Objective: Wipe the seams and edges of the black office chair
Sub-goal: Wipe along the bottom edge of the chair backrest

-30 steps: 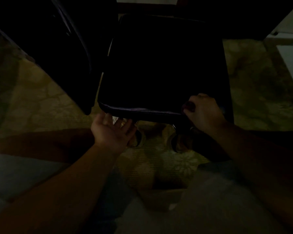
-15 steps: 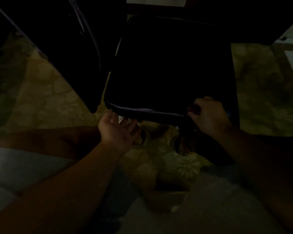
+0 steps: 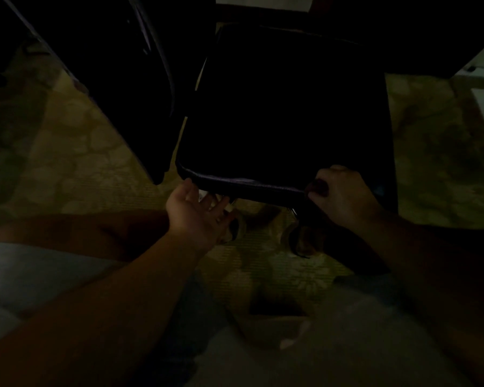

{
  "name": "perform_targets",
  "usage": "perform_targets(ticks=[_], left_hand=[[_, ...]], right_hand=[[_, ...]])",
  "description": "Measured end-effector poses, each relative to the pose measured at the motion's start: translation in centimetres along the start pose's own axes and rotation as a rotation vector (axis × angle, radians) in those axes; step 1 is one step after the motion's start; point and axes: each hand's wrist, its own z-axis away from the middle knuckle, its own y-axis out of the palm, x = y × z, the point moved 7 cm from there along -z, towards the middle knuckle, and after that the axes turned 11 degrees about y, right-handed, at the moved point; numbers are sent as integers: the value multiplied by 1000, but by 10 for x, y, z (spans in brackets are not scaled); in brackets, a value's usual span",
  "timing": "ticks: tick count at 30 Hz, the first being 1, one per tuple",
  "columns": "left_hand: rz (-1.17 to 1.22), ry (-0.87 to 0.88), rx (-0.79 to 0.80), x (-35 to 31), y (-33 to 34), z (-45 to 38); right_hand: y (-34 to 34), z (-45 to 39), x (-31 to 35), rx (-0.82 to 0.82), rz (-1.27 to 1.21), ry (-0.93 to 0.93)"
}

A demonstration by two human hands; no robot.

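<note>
Front seam of the chair seat, both hands at the edge in poor light.

Your right hand [image 3: 344, 196] curls on the front edge of the chair seat [image 3: 285, 107], pinching something dark you can barely see; your left hand [image 3: 197, 212] lies spread under the corner. In this gloom you could miss stretches of seam, or snag fingers on the wheels [image 3: 299, 241] below.

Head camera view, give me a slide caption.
Dim room: right hand grips the black chair seat's front edge; left hand reaches beneath it.
</note>
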Motion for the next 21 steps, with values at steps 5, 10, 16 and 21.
perform_targets(ticks=[5,10,16,21], left_hand=[[-12,10,4,0,-2,-1],[-18,9,-5,-1,-2,0],[-7,-9,-18,1,-3,0],[15,-18,1,1,1,3]], right_hand=[[-1,1,1,-39,-31,33],[-6,-2,0,-77,-4,44],[3,-2,8,8,-3,-25],[0,-5,6,-11,6,5]])
